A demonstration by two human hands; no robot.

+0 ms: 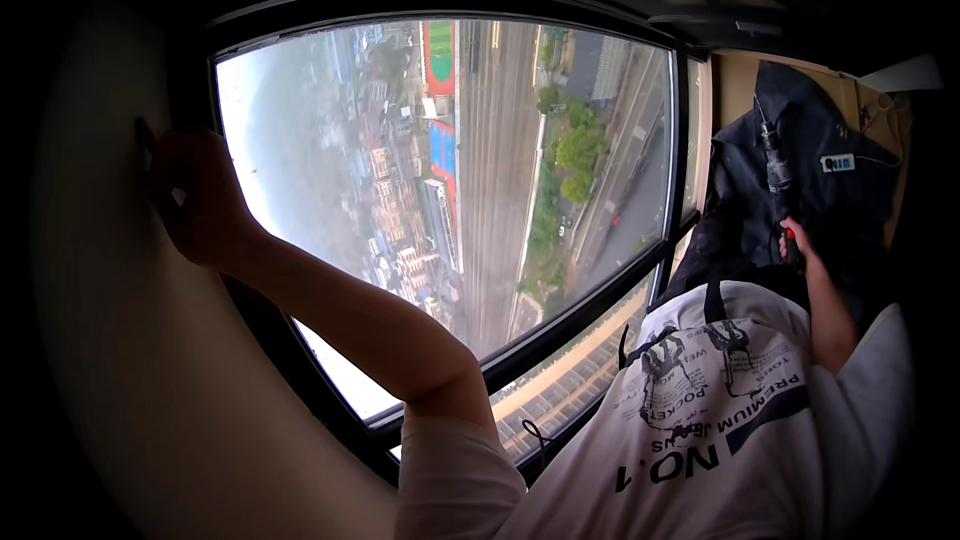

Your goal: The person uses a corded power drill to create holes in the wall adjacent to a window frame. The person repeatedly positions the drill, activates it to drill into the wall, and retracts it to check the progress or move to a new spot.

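Pale wall: curved surface point(90, 270) fills your far left, mostly in shadow.
Left hand: your left hand point(200, 195) is up beside that wall, fingers bent, one reaching toward it; too dark to tell if it grips anything or makes contact.
Left arm: bare forearm point(350, 285) crosses in front of the window's lower left.
Window: big glass pane point(300, 120) in a dark frame point(560, 330); beyond it, hazy buildings point(405, 205), a broad grey strip point(490, 140), green trees point(580, 150), all tipped sideways.
Shirt: your white T-shirt point(600, 500) with dark print, bottom middle to right.
Drill: black power drill point(777, 170) at right, thin bit pointing up the view; red spot by the grip.
Right hand: your right hand point(797, 237) is wrapped around the drill's handle.
Cloth: dark sheet point(865, 205) behind the drill, small white device point(838, 163) on it.
Panel: tan board point(735, 90) behind the sheet's upper end.
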